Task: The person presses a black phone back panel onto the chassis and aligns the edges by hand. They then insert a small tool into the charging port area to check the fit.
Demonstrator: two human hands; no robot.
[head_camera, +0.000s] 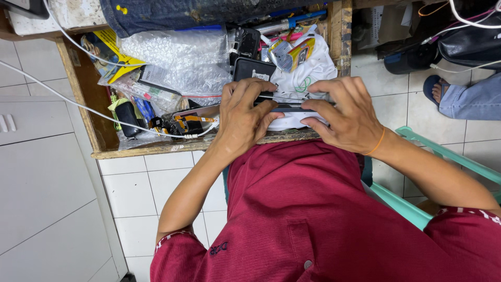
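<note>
Currently mid-pry, I'd judge: left hand [241, 116] and right hand [344, 116] both clamp a thin dark phone [292, 107] edge-on at the wooden drawer's [99, 133] near edge, over a white cloth [305, 75]. Next move needs steady, even pressure along the seam. Bubble wrap [177, 57] lies farther back.

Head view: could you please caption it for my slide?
Both hands, left hand and right hand, grip a thin dark phone over a cluttered wooden drawer.

thin dark phone [289, 107], flat, edge-on, over drawer
</note>
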